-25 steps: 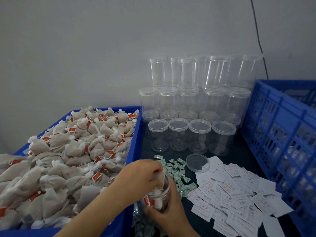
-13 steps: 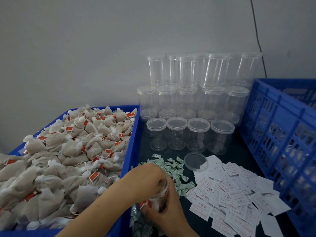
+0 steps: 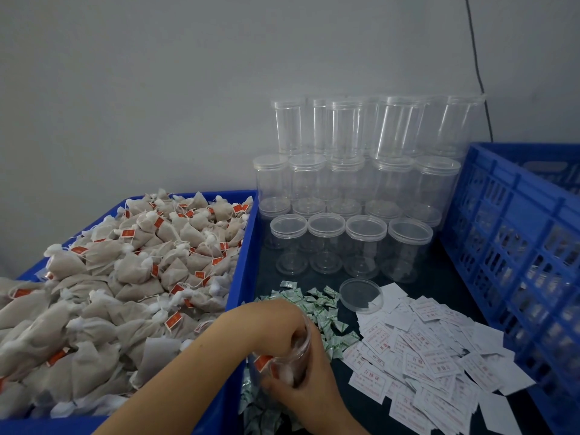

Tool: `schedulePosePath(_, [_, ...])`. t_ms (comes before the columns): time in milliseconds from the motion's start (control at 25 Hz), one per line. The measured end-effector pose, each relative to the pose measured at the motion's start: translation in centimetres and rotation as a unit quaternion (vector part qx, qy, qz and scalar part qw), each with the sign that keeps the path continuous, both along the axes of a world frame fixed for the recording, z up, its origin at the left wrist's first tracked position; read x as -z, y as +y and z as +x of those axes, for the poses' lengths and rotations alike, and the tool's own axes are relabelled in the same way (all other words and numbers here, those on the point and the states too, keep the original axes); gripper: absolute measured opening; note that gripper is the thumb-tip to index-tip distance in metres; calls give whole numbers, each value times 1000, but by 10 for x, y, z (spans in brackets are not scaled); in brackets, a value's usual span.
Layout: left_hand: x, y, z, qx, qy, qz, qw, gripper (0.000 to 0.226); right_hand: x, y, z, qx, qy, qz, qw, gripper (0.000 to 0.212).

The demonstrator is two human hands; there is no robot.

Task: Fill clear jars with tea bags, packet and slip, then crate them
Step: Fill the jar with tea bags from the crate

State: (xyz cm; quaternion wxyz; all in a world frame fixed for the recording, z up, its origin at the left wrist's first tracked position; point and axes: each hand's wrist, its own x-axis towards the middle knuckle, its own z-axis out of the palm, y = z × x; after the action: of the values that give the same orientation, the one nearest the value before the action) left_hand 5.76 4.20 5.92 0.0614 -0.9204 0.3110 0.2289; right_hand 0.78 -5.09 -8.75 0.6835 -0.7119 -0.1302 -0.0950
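The jar (image 3: pixel 293 361) sits low in the middle of the view, tilted, gripped from below by the right hand (image 3: pixel 306 394) with its fingers curled round the clear wall. The left hand (image 3: pixel 276 323) covers the jar's mouth from above — its fingers are bent down into the opening, and whether they pinch anything inside I cannot tell. Tea bags with a red tag show through the jar's side.

Left of the jar, touching the left forearm, is a blue bin (image 3: pixel 241 262) heaped with tea bags (image 3: pixel 131 271). Just behind and under the jar lies a scatter of small green-and-white packets (image 3: pixel 317 306). Right of the jar, white printed slips (image 3: pixel 420 356) spread over the dark table (image 3: pixel 439 274), and a loose clear lid (image 3: pixel 361 295) rests at their far edge. Behind the packets, empty lidded jars (image 3: pixel 364 189) stand stacked in three tiers against the wall. Far right of the jar stands a blue slatted crate (image 3: pixel 514 233) — filled jars show dimly through its slots.
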Motion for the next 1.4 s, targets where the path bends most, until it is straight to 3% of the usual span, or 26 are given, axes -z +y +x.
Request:
schedulePosePath(240, [2, -13, 3, 2, 9, 107, 994, 24, -2, 1, 0, 1, 10, 4, 1000, 94])
schedulePosePath(360, [-1, -10, 3, 22, 29, 108, 994, 24, 1, 1, 1, 1, 7, 3, 1000, 96])
schedulePosePath(680, [-37, 9, -7, -3, 23, -59, 998, 28, 2, -2, 1, -11, 17, 7, 1000, 96])
schedulePosePath(800, [-55, 34, 6, -56, -75, -182, 979, 23, 3, -1, 0, -14, 19, 20, 1000, 95])
schedulePosePath(880, [-60, 59, 21, -116, -175, -210, 955, 22, 3, -1, -1, -17, 26, 27, 999, 94])
schedulePosePath(1040, [-39, 110, 42, -245, -289, -113, 919, 33, 1, -1, -2, -27, 39, 37, 998, 94])
schedulePosePath(1240, [11, 138, 41, -294, -277, 10, 915, 28, -1, -2, -3, -28, 39, 39, 998, 96])
schedulePosePath(1400, [17, 138, 37, -310, -299, 31, 902, 20, 0, -2, -4, -28, 44, 36, 998, 97])
